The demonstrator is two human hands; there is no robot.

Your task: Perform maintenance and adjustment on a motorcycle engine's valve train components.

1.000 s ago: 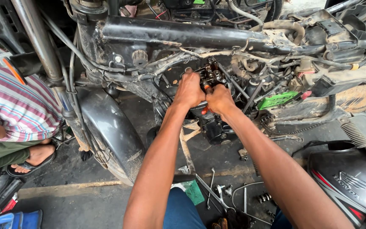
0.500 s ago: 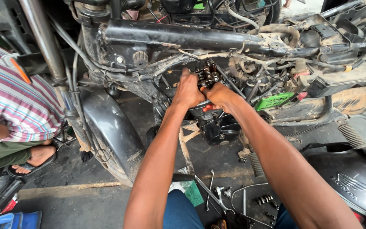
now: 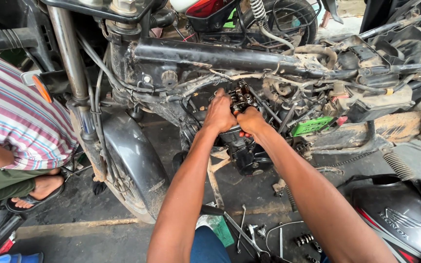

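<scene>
The cylinder head [image 3: 241, 97] of the motorcycle engine sits exposed in the middle of the stripped frame, its small valve parts open to view, right under the long black frame tube [image 3: 210, 56]. Both of the person's hands are on it. The left hand [image 3: 220, 113] is curled against the near side of the head, fingers wrapped around its edge, seemingly to steady it. The right hand [image 3: 251, 122] presses in just beside it, closed around something with a bit of red showing by the thumb; what it is I cannot tell. The two hands touch each other, probably because the opening between tubes and hoses is tight.

Below the hands hangs the dark engine block [image 3: 247, 156]. A green tag [image 3: 310, 126] sticks out among the tangled cables to the right. The front mudguard [image 3: 135, 160] and fork leg [image 3: 71, 58] stand to the left, close by a seated person in a striped shirt [image 3: 18, 122].

On the floor [image 3: 88, 234] near the worker's knees lie loose wrenches [image 3: 242, 226] and a small spring [image 3: 304, 239], kept within reach. A removed fuel tank [image 3: 398, 219] rests at the lower right.
</scene>
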